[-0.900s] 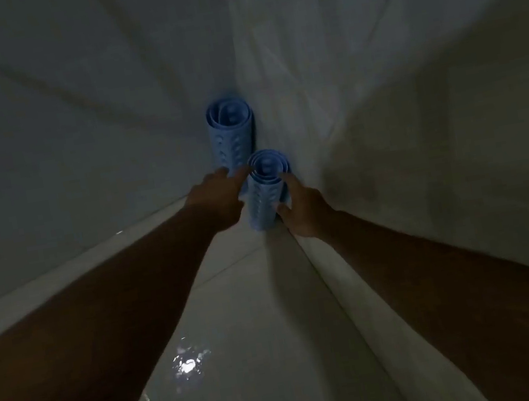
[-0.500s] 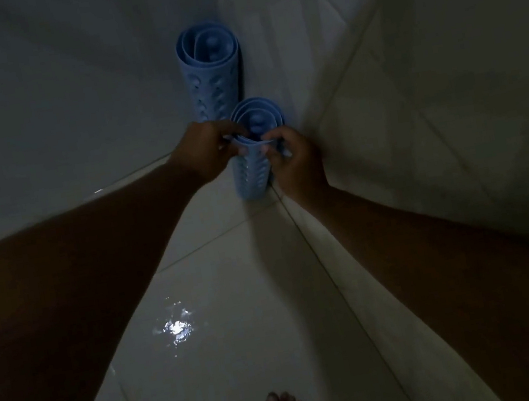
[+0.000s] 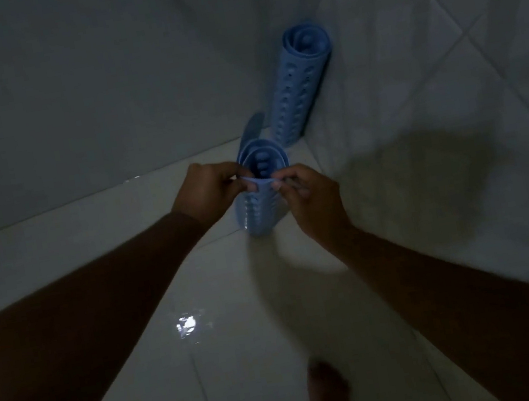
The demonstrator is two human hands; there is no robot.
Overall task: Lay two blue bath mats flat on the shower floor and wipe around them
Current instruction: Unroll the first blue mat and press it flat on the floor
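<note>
Since earlier frame, we pulled near mat roll (image 3: 261,197) out of corner, away from second roll (image 3: 301,83), which stands leaning in wall corner. Our left hand (image 3: 211,191) and right hand (image 3: 313,197) each pinch roll's loose top edge, fingers closed on it. Step in hand, we judge: starting unroll of first mat. Next move calls for spreading hands apart, lowering roll onto wet shower floor (image 3: 233,361).
</note>
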